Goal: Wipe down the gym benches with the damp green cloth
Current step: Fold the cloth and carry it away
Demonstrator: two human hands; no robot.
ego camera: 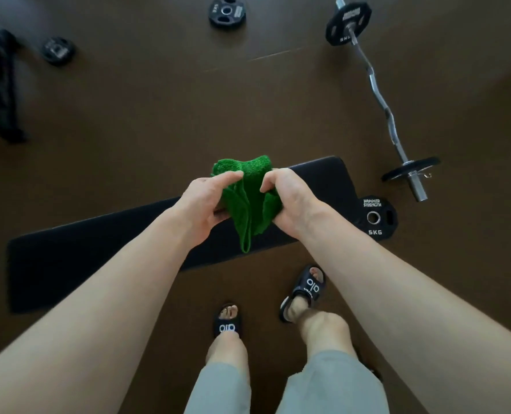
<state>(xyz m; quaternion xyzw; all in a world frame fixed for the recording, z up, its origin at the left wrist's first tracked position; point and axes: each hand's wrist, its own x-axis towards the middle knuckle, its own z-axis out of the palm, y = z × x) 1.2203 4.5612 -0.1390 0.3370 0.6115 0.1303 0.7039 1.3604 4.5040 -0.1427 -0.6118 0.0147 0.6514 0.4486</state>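
Right now my left hand (200, 201) and right hand (290, 198) both pinch the bunched cloth (248, 201) at mid-frame, hanging directly above the bench (99, 249), whose long axis runs from lower left to centre right beneath my fingers.

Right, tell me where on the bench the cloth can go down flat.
The bench pad is bare from its left end up to the hands. Its right end is tighter: the left hand and right hand hold the green cloth there, with a 5KG plate alongside.
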